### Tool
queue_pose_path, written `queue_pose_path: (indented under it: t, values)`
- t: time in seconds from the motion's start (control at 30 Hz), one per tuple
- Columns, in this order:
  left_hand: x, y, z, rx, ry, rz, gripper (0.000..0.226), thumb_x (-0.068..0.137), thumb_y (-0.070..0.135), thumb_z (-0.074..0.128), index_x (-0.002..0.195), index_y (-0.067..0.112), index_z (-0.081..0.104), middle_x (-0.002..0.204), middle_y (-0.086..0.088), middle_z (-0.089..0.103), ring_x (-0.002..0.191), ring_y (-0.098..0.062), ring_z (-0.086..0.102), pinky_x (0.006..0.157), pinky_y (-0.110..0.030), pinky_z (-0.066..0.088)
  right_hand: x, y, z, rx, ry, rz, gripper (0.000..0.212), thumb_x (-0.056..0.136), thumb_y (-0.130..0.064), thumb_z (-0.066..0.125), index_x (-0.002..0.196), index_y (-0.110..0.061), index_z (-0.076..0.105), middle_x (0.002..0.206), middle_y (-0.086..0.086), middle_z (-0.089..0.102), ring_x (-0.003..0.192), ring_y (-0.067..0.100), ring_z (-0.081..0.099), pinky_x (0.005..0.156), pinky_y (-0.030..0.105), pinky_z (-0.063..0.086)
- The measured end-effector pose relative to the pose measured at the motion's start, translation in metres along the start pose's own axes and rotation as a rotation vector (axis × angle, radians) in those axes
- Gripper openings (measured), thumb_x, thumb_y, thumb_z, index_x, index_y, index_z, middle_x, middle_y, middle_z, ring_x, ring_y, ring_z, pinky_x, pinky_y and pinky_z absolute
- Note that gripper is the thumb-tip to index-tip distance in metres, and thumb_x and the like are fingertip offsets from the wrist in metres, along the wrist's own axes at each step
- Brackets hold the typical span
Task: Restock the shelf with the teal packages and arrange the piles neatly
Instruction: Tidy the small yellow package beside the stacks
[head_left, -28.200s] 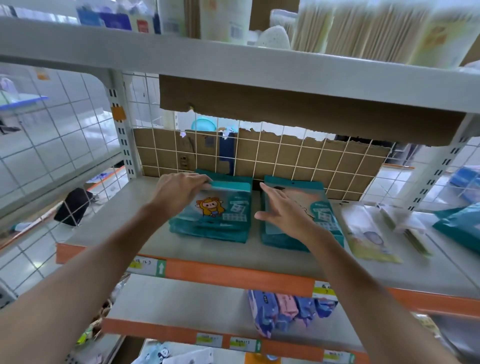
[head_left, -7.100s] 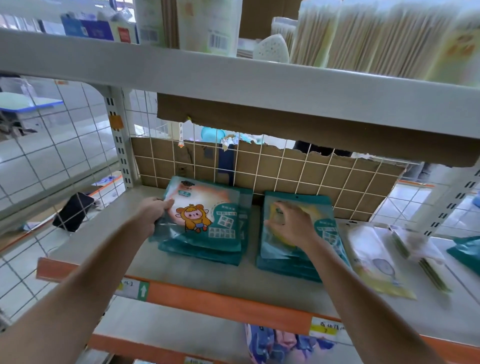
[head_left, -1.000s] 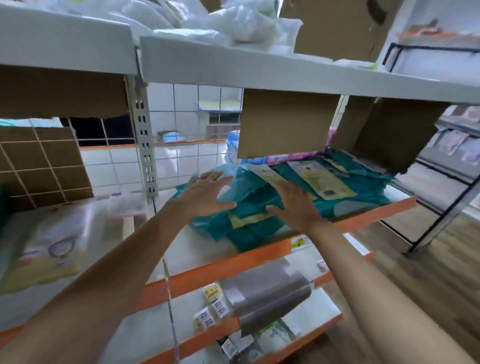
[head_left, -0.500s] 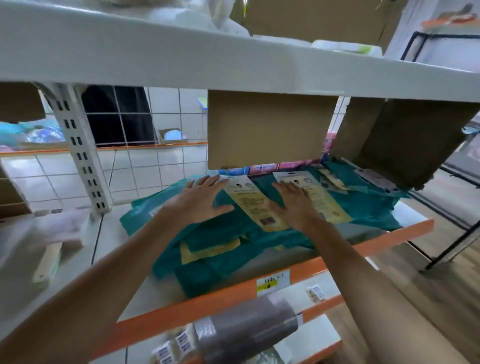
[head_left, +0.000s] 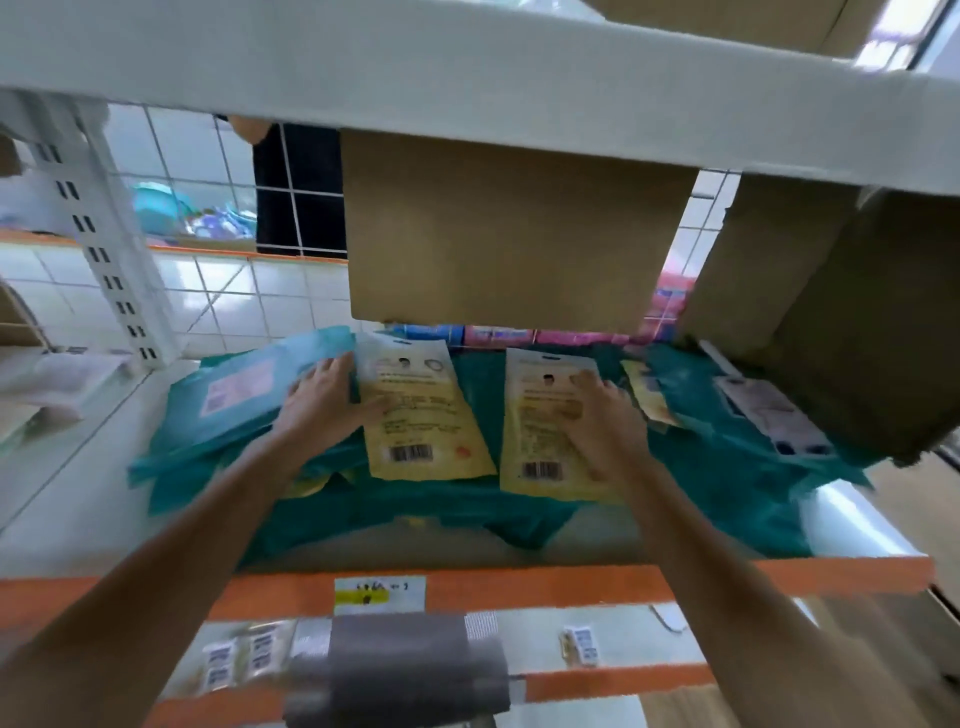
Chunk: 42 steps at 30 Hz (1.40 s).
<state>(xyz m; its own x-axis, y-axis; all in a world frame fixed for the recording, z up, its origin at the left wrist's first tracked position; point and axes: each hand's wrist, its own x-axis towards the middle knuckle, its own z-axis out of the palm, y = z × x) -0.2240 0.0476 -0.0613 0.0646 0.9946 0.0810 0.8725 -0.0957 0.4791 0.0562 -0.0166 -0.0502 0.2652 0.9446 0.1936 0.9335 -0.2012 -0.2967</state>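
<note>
**Both palms down: left hand and right hand laid flat on the teal packages**

On the left hand the fingers are kept straight and a bit spread. They're laid across the join between a pale teal pack and a yellow-backed pack, and both are touched. The right hand is planted palm-down with straight fingers on a second yellow-backed pack; nothing is pinched or curled around. Both yellow packs are turned barcode side up on top of a loose, sprawling heap of teal packages. That heap is spread across the shelf with the orange front edge, almost up to the edge itself. A yellow price label is stuck on that edge. A row of pink and blue packs can be made out behind the heap. A cardboard flap is hung down from the upper shelf. A cardboard box is seen at the right, but what's in it can't be told. One level down, a blurry grey roll is laid.
</note>
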Motion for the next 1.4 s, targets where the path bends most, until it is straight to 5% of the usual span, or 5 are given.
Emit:
queue_pose_path:
  t: [0.37,0.67,0.87,1.03,1.4]
  values:
    - [-0.001,0.03,0.001,0.114,-0.166,-0.302,0.104,0.044,0.087,0.051,0.125,0.021,0.054,0.124,-0.001,0.055,0.119,-0.023,0.045,0.105,-0.045,0.031,0.016,0.02,-0.009,0.356,-0.157,0.218,0.052,0.076,-0.025,0.075,0.111,0.0,0.046,0.095,0.006,0.05,0.085,0.021,0.051,0.065,0.031,0.037]
    - [-0.006,0.046,0.009,-0.265,-0.017,-0.297,0.032,0.071,0.03,0.076,0.096,0.02,0.059,0.116,-0.003,0.059,0.11,-0.026,0.054,0.105,-0.051,0.033,0.019,0.024,-0.01,0.621,-0.274,0.207,0.013,0.075,-0.019,0.075,0.072,-0.013,0.063,0.083,0.006,0.067,0.074,0.021,0.064,0.068,0.037,0.052]
    - [-0.016,0.056,-0.006,-0.419,0.071,-0.23,0.028,0.081,0.011,0.069,0.104,0.007,0.055,0.109,-0.011,0.059,0.096,-0.029,0.06,0.084,-0.045,0.051,0.013,0.017,-0.028,0.859,-0.31,0.186,0.008,0.083,-0.005,0.06,0.087,-0.012,0.063,0.099,0.011,0.067,0.084,0.021,0.063,0.079,0.04,0.053]
    - [-0.032,0.056,-0.031,-0.234,0.059,-0.125,0.017,0.084,0.013,0.067,0.099,0.015,0.057,0.096,-0.005,0.058,0.071,-0.017,0.058,0.053,-0.024,0.042,0.012,0.013,-0.05,0.783,-0.349,0.144,0.012,0.084,-0.005,0.061,0.096,-0.003,0.063,0.095,0.013,0.067,0.08,0.024,0.064,0.068,0.034,0.054]
    - [-0.06,0.021,-0.089,-0.027,0.199,0.046,0.032,0.091,0.019,0.054,0.061,0.026,0.047,0.065,0.007,0.051,0.059,-0.012,0.051,0.057,-0.027,0.036,-0.006,-0.02,-0.092,0.37,-0.216,-0.136,0.021,0.088,-0.015,0.061,0.107,-0.007,0.065,0.096,0.009,0.068,0.084,0.024,0.066,0.078,0.038,0.054]
